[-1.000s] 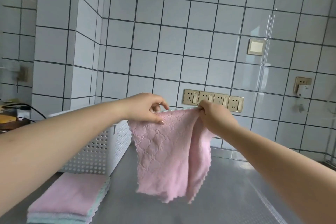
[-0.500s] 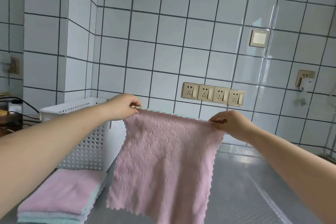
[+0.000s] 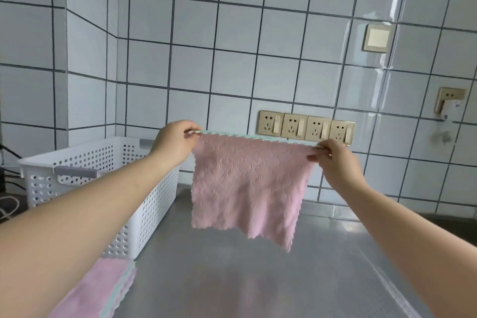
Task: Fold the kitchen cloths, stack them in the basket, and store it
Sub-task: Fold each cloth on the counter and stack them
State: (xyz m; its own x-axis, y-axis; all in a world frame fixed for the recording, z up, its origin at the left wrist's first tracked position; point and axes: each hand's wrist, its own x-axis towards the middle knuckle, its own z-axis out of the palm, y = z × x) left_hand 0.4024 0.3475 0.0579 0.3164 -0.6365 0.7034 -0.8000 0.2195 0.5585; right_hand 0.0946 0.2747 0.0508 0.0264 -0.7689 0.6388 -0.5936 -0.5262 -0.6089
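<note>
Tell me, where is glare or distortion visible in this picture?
Head view: glare streaks on the glossy tiled wall at right; the steel counter reflects the pink cloth faintly; wide-angle lens bends the tile lines; near forearms look enlarged and soft.

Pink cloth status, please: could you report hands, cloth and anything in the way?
Left hand and right hand pinch the top corners. Pink cloth hangs spread above the counter, unfolded. Nothing in the way.
</note>
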